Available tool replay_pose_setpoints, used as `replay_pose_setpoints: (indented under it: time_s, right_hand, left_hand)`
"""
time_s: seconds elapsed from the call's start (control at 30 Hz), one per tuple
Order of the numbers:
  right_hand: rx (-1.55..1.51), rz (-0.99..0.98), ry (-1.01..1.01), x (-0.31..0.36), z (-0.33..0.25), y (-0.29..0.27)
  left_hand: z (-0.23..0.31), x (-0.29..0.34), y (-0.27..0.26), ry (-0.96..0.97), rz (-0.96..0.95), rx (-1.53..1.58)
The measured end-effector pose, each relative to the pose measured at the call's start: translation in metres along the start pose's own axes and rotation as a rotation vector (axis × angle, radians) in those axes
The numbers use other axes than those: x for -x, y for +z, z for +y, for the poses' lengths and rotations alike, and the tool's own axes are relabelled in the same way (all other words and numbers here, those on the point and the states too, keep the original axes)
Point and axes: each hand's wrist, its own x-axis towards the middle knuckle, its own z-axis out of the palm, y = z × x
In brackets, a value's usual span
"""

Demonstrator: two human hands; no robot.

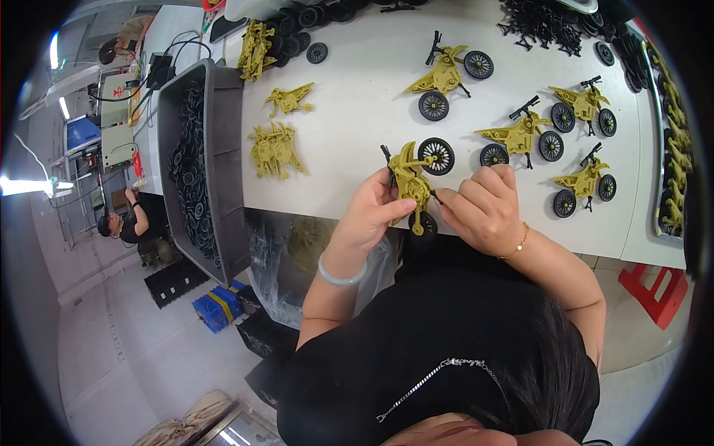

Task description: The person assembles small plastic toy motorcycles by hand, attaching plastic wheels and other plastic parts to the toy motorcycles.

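My left hand point(366, 215) is closed around a yellow-green toy motorcycle point(407, 178) near the table's front edge, its thumb across the body. This motorcycle has a black handlebar and two black spoked wheels, one point(436, 156) at the far end and one point(424, 224) close to me. My right hand point(483, 212) has its fingers curled together beside the toy, pinching a small black part point(436, 196) against its side. The far end of that part is hidden by the fingers. Several similar motorcycles with wheels, handlebars and stands, such as this toy motorcycle point(513, 136), stand to the right and beyond.
Loose yellow-green bodies point(275, 151) lie on the left of the table. A grey bin point(227, 163) of black wheels stands beside them. Black wheels point(317, 53) and small black parts point(539, 24) lie at the back. A tray point(660, 186) of yellow-green pieces borders the right. A red stool point(654, 293) stands below.
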Motion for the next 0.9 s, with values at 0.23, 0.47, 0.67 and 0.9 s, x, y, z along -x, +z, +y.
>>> replay_pose_setpoints:
  time_s: [0.23,0.47,0.67,0.9]
  right_hand:
    - [0.071,-0.040,-0.056,-0.001,0.006,-0.017]
    - [0.082,-0.053,-0.074,-0.004,0.009,-0.022]
    - [0.092,0.020,-0.137,-0.002,0.012,-0.019]
    - [0.072,-0.007,-0.119,0.001,0.018,-0.022]
  left_hand:
    - [0.008,-0.003,0.018,-0.036,-0.126,0.075]
    - [0.000,-0.009,0.032,0.031,-0.038,0.184]
    - [-0.005,-0.009,0.031,0.027,-0.041,0.187]
    - [-0.013,-0.016,0.029,0.000,-0.073,0.265]
